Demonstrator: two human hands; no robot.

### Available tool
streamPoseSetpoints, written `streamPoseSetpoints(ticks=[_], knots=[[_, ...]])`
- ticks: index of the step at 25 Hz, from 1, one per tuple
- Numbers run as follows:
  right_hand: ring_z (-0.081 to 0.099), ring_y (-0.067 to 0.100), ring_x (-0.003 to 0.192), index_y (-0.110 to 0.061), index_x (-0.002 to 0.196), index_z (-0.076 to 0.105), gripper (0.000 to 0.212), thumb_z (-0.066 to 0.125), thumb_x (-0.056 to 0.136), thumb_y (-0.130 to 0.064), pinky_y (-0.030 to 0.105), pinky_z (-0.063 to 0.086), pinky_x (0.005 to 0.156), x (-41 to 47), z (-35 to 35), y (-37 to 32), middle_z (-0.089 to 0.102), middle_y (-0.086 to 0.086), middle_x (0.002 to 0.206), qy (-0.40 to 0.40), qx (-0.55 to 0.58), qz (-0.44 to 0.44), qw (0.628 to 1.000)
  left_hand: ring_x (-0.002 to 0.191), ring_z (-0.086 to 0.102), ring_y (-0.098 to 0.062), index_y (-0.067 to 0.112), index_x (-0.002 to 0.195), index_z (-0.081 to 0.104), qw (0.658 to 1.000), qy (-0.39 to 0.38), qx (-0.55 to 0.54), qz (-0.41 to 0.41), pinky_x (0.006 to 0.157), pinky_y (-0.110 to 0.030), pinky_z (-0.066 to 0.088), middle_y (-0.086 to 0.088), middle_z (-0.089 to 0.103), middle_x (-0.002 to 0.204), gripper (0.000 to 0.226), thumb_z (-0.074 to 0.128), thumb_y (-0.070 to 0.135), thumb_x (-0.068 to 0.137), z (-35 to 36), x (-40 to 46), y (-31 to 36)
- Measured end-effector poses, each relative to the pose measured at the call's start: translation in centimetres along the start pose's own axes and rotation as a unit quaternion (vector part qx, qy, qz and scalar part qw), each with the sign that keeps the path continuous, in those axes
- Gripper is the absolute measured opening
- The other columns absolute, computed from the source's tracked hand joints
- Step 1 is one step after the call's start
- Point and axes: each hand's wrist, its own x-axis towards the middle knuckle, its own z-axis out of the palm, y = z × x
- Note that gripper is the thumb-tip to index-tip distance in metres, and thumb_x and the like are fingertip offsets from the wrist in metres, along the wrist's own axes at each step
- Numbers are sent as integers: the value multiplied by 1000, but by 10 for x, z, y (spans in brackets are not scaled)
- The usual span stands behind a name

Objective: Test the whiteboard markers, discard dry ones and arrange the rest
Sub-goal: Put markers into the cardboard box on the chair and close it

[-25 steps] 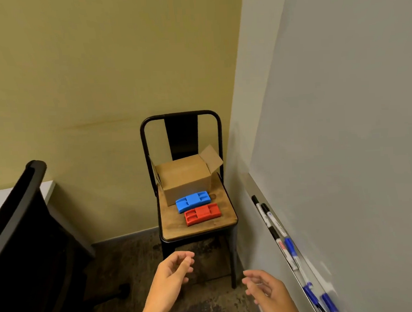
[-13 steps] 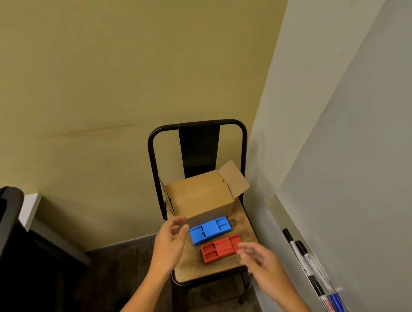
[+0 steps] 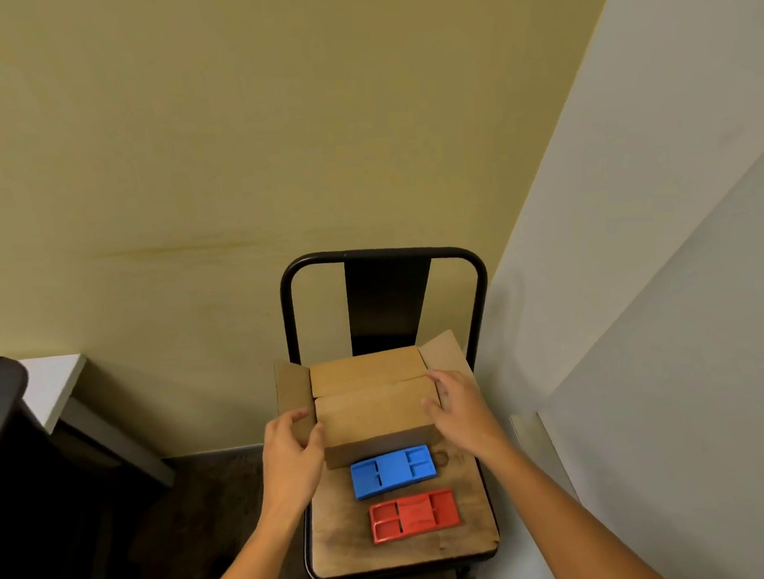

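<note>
Here: cardboard box (image 3: 374, 406), blue tray (image 3: 393, 471), red tray (image 3: 414, 515) crowd chair (image 3: 400, 552).

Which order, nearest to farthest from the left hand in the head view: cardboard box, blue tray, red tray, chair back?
1. Cardboard box: the left hand touches its left flap.
2. Blue tray: just right of the hand, in front of the box.
3. Red tray: nearer the seat's front edge.
4. Chair back: behind the box.

A black metal chair (image 3: 384, 289) with a wooden seat stands against a yellow-olive wall (image 3: 228, 142). Right of the chair is a white wall (image 3: 632, 162); left of it, a white desk (image 3: 53, 385) above dark floor (image 3: 215, 523).
</note>
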Motion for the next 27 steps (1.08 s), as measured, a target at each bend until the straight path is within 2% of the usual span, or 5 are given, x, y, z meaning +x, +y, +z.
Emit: streamPoseSetpoints(ticks=[5,11,19,24,27], knots=[[39,17,140,-22,150,39,60,62,96,-33,39,37,116,40,-4,21,43,-3,150,-41,-42,-11,998,120,52,-21,15,138,48,995,8,41,-87,101,-38,43,-7,39,143,47,62,27,95,9,12,-9],[47,15,133,-25,148,42,55,60,96,-30,35,45,107,46,4,41,51,-6,142,-82,23,5,996,127,47,-30,18,135,52,988,-15,74,-132,107,-49,42,-8,41,143,46,60,37,94,26,25,-11],[58,7,113,-38,122,60,33,62,96,-17,29,51,96,19,7,55,60,-15,114,-28,146,52,988,105,59,-21,17,94,68,996,11,55,-73,86,-33,49,6,61,110,6,62,20,95,37,25,0],[63,0,102,-39,97,64,27,65,93,-12,24,56,83,-4,3,56,67,-16,106,-5,162,42,986,116,58,-15,21,119,66,995,-51,82,-35,97,-28,45,8,63,118,27,64,14,93,18,25,-11],[65,-3,100,-27,87,72,29,61,91,1,21,54,89,-22,6,60,73,-16,96,6,176,40,984,112,58,0,28,104,73,982,-164,99,-2,101,-19,42,16,66,115,41,53,-5,92,-4,30,-21]])
